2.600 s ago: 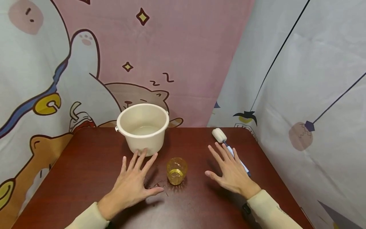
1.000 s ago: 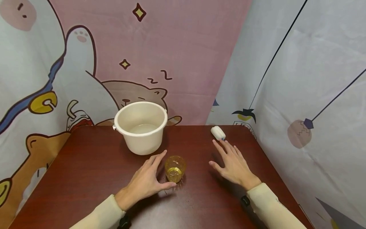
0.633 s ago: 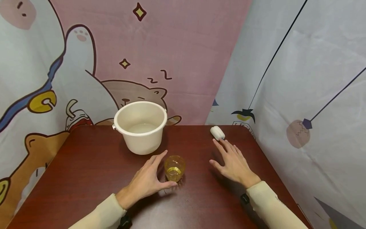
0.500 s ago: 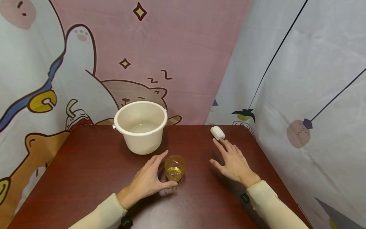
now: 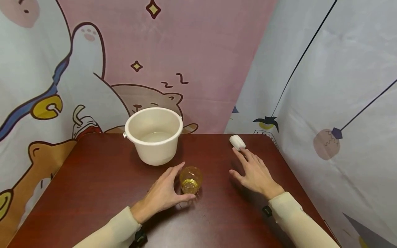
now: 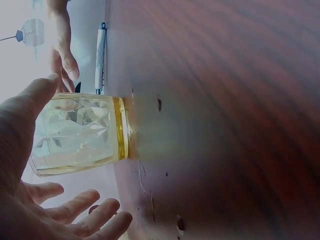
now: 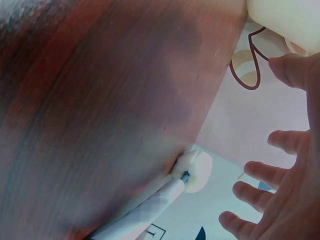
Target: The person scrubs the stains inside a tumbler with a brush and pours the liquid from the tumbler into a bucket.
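An amber-tinted glass [image 5: 190,181] is seen upright on the table [image 5: 93,179], near and about central, flanked on its left by the left hand [image 5: 161,193], whose thumb and fingers are spread part-way around it, unclasped; thumb contact cannot be told. The right hand [image 5: 255,174] is held with fingers loosely extended over the handle of a white-headed brush [image 5: 237,142] at far right, while a cream bucket [image 5: 154,150] is placed far left of the glass
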`<state>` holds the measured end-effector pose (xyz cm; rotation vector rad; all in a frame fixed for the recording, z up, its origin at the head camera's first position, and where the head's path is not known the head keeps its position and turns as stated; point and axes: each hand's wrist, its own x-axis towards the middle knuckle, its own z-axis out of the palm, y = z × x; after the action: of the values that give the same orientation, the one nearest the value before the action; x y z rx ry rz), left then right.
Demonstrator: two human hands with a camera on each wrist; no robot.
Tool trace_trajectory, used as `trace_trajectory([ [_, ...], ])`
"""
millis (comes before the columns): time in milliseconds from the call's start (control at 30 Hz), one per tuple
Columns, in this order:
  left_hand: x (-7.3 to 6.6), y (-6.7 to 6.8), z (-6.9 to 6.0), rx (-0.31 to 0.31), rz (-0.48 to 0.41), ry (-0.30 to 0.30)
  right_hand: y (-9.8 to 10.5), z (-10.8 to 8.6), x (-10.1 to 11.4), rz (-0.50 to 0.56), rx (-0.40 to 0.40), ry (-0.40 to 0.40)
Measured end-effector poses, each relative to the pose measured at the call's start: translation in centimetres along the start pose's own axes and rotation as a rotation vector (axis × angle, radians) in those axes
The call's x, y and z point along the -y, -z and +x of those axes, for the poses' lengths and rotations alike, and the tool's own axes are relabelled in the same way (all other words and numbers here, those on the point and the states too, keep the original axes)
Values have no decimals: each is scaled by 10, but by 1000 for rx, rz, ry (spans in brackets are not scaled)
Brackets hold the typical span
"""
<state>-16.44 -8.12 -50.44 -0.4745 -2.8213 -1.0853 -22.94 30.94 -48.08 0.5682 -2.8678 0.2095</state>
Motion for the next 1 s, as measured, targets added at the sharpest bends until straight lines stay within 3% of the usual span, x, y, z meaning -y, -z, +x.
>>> trace_trajectory([
  [267,-2,-3,5,3,-69,-36,3,4,-6,3,20,-20],
  [1000,-8,-7,10,-19,-167,-22,2,8,-19,34,49,-79],
])
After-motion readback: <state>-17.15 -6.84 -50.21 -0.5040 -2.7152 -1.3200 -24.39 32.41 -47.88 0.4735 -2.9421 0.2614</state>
